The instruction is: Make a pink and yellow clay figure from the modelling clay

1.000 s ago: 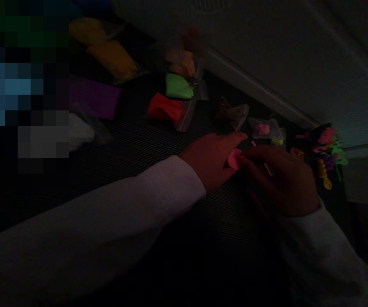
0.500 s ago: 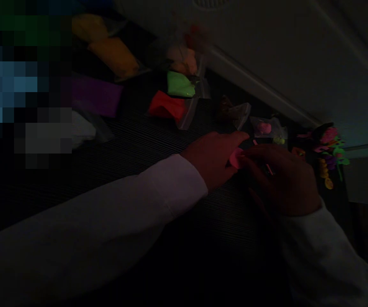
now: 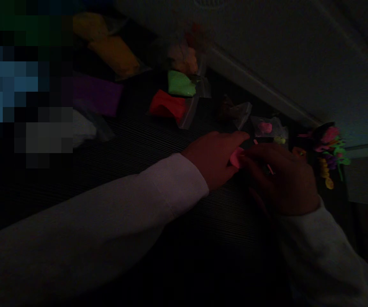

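Observation:
In the dim head view, a flat, rounded piece of pink clay [image 3: 236, 158] is between my two hands. My left hand [image 3: 210, 160] holds it from the left, its thumb and fingers around the edge. My right hand [image 3: 284, 179] pinches at the clay's right edge with thumb and forefinger; the exact contact is too dark to make out. A thin pink stick [image 3: 270, 169] lies partly hidden behind my right hand. Just beyond my hands is a clear bag with a pink lump [image 3: 265, 127], beside a small yellow-green lump [image 3: 279, 140].
Bags of coloured clay lie along the table's far side: red [image 3: 167, 105], green [image 3: 181, 83], brown [image 3: 230, 108], orange [image 3: 115, 55], purple [image 3: 97, 94] and white [image 3: 84, 129]. Colourful small clay shapes [image 3: 331, 147] cluster at the right, near the pale wall [image 3: 282, 55].
Both hands keep nearly the same place around the pink clay, and my right fingers shift only slightly at its edge. The view has drifted a little and looks darker.

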A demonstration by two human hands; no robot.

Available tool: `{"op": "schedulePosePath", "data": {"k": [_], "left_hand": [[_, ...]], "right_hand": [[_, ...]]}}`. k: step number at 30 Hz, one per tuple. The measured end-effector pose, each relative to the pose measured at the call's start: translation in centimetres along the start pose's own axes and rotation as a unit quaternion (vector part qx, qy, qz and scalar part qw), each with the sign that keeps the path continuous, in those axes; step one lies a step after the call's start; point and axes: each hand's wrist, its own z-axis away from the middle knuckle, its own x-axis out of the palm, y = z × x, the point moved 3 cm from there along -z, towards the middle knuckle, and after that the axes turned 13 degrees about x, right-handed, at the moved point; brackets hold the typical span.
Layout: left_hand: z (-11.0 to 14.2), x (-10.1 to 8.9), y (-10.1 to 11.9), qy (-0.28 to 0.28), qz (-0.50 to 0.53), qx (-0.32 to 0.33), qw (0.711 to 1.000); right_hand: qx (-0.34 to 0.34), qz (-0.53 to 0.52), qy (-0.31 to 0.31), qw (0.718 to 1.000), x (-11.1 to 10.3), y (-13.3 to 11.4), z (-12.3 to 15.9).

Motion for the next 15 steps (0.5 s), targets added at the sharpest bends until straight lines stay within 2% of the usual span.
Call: {"op": "schedulePosePath", "data": {"k": [6,12,15], "left_hand": [[0.0,-0.1,0.0,-0.002,0.008,-0.007,1.0],[0.0,-0.2,-0.3,-0.017,0.011,-0.003,1.0],[-0.1,-0.5,-0.5,0.002,0.064,-0.033,0.997]], "right_hand": [[0.014,-0.035,-0.016,0.999,-0.1,0.0,0.0],[0.159,-0.146,-0.04,0.976,-2.0,2.3,0.6],[0.172,-0.181,-0.025,0.968,-3.3,3.0,0.8]]}}
